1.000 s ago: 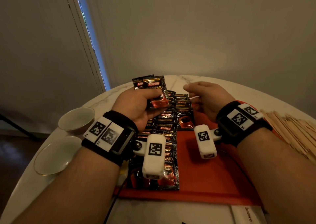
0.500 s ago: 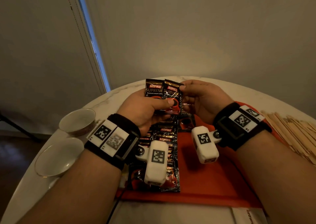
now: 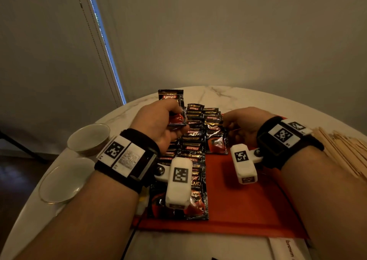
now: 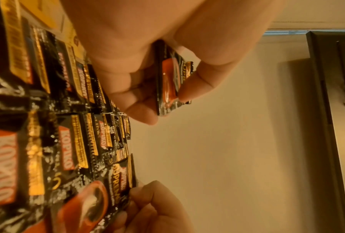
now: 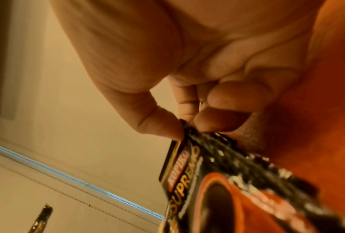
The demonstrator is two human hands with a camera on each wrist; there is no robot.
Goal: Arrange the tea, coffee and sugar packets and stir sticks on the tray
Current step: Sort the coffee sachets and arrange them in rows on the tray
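Note:
My left hand point(image 3: 168, 120) holds a black and red Kopiko coffee packet point(image 3: 173, 107) upright above the orange tray point(image 3: 248, 200); the left wrist view shows that packet point(image 4: 170, 78) between thumb and fingers. Overlapping rows of coffee packets point(image 3: 193, 146) lie along the tray's left side. My right hand point(image 3: 238, 124) pinches the top corner of another coffee packet point(image 3: 215, 138) lying on the tray in a second row; the right wrist view shows thumb and fingertips closed on its top edge point(image 5: 187, 130).
Two shallow bowls point(image 3: 89, 138) point(image 3: 63, 180) sit on the round marble table point(image 3: 228, 97) at the left. A heap of wooden stir sticks point(image 3: 341, 148) lies at the right. A white sugar packet point(image 3: 288, 249) shows at the near edge.
My right hand took one packet from the pair in my left hand and brought it down onto the tray. The left hand stays raised with the remaining packet.

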